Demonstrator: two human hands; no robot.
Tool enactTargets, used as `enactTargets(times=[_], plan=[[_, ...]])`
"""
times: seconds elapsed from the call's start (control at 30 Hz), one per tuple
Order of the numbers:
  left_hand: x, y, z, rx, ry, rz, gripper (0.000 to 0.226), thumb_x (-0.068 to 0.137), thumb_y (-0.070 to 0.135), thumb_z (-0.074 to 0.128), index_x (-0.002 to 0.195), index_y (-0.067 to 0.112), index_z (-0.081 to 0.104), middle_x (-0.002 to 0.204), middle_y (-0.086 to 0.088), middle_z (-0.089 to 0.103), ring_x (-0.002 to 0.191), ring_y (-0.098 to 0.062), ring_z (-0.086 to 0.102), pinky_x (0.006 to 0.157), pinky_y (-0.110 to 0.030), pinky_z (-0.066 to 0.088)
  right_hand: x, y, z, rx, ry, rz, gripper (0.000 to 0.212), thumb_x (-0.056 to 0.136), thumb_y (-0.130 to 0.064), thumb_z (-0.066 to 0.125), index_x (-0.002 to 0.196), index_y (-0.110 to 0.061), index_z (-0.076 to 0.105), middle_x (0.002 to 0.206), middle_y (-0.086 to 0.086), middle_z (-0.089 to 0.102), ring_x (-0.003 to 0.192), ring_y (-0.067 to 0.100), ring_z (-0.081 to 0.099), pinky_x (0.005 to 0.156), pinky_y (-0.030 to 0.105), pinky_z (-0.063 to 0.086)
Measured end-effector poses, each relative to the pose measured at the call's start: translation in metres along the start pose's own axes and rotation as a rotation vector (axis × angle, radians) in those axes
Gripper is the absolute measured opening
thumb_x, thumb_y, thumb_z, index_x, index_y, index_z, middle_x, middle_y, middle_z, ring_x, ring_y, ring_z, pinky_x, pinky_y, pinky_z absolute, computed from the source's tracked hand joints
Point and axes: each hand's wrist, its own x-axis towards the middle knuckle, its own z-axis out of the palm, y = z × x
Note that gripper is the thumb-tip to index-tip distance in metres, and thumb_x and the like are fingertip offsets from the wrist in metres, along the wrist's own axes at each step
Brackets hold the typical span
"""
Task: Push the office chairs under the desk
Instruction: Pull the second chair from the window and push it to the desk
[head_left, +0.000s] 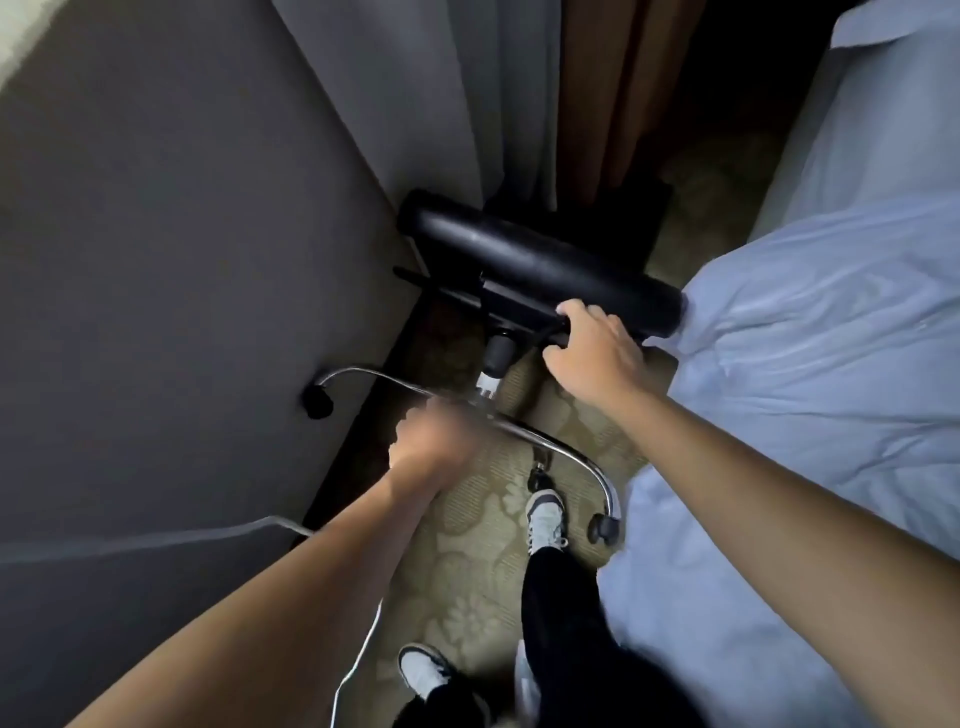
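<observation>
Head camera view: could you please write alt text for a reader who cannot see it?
A black office chair lies tipped over on patterned carpet between a grey desk and a bed. The right hand grips its seat edge; the blurred left hand is at its chrome base.

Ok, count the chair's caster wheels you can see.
2. One caster sits left, against the desk; the other sits right, beside the bed. More may be hidden behind the chair.
</observation>
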Motion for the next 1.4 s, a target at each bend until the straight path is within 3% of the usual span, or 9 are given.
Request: enactTargets(times=[0.2,0.33,0.47,0.7,0.87,1.0,1.2,1.33,1.4], plan=[[0.060,0.006,0.041,0.128,-0.100,-0.171,0.066,0.077,0.044,0.062,0.133,0.024,0.033,0.128,-0.008,0.045,0.123,-0.029,0.045,0.099,-0.046,0.037,0.096,0.028,0.023,-0.300,-0.050,-0.071,0.064,0.081,-0.022,0.061,0.140,-0.025,0.038,0.142,0.012,0.039,0.128,0.033,0.033,0.099,0.043,0.034],[0.089,-0.004,0.057,0.107,-0.062,-0.156,0.054,0.081,0.036,0.062,0.126,0.021,0.037,0.114,-0.008,0.056,0.105,-0.032,0.057,0.077,-0.036,0.041,0.157,0.039,0.042,-0.459,-0.069,-0.065,0.103,0.073,-0.031,0.074,0.152,-0.026,0.009,0.158,0.019,0.012,0.145,0.038,0.006,0.111,0.054,0.021],[0.093,-0.015,0.063,0.145,0.126,-0.068,0.041,0.073,0.028,0.059,0.111,0.019,0.047,0.089,-0.007,0.067,0.085,-0.034,0.063,0.066,-0.032,0.039,0.196,0.055,0.056,-0.471,-0.174,-0.018,0.117,0.069,-0.026,0.077,0.152,-0.031,-0.005,0.154,0.019,0.021,0.138,0.039,0.023,0.107,0.060,0.027],[0.092,-0.024,0.069,0.055,0.211,-0.004,0.034,0.065,0.023,0.055,0.099,0.023,0.051,0.077,-0.002,0.067,0.062,-0.026,0.046,0.061,-0.030,0.037,0.204,0.065,0.085,-0.499,0.103,-0.044,0.106,0.060,-0.019,0.075,0.146,-0.036,0.014,0.126,0.022,0.051,0.112,0.042,0.049,0.092,0.053,0.037],[0.090,-0.029,0.073,0.000,0.246,0.002,0.052,0.063,0.022,0.054,0.114,0.027,0.058,0.063,0.014,0.052,0.059,-0.016,0.042,0.062,-0.026,0.035,0.199,0.062,0.090,-0.516,0.163,-0.050,0.104,0.057,-0.011,0.075,0.144,-0.030,0.022,0.117,0.026,0.053,0.102,0.043,0.053,0.088,0.050,0.040],[0.087,-0.032,0.075,-0.065,0.231,0.009,0.068,0.060,0.020,0.050,0.128,0.030,0.055,0.086,0.009,0.071,0.064,-0.014,0.048,0.062,-0.024,0.039,0.195,0.054,0.091,-0.520,0.187,-0.046,0.101,0.057,-0.010,0.078,0.142,-0.026,0.025,0.115,0.028,0.053,0.099,0.044,0.056,0.086,0.048,0.042],[0.073,-0.049,0.081,-0.132,0.260,0.030,0.079,0.061,0.016,0.052,0.139,0.029,0.048,0.099,0.007,0.073,0.064,-0.006,0.039,0.064,-0.022,0.038,0.179,0.039,0.100,-0.544,0.217,-0.051,0.095,0.061,-0.011,0.078,0.141,-0.026,0.027,0.116,0.026,0.054,0.097,0.044,0.057,0.083,0.048,0.043],[0.063,-0.066,0.088,-0.152,0.285,0.048,0.070,0.061,0.016,0.052,0.130,0.031,0.054,0.071,0.017,0.060,0.052,0.000,0.034,0.057,-0.020,0.032,0.163,0.029,0.107,-0.542,0.272,-0.060,0.092,0.062,-0.012,0.079,0.139,-0.025,0.030,0.116,0.026,0.054,0.096,0.043,0.058,0.081,0.047,0.043],[0.056,-0.079,0.093,-0.169,0.292,0.056,0.069,0.060,0.018,0.051,0.128,0.031,0.055,0.072,0.016,0.057,0.056,-0.003,0.036,0.060,-0.022,0.033,0.149,0.023,0.112,-0.543,0.296,-0.065,0.091,0.061,-0.011,0.079,0.137,-0.025,0.031,0.114,0.025,0.055,0.094,0.042,0.058,0.080,0.047,0.043]])
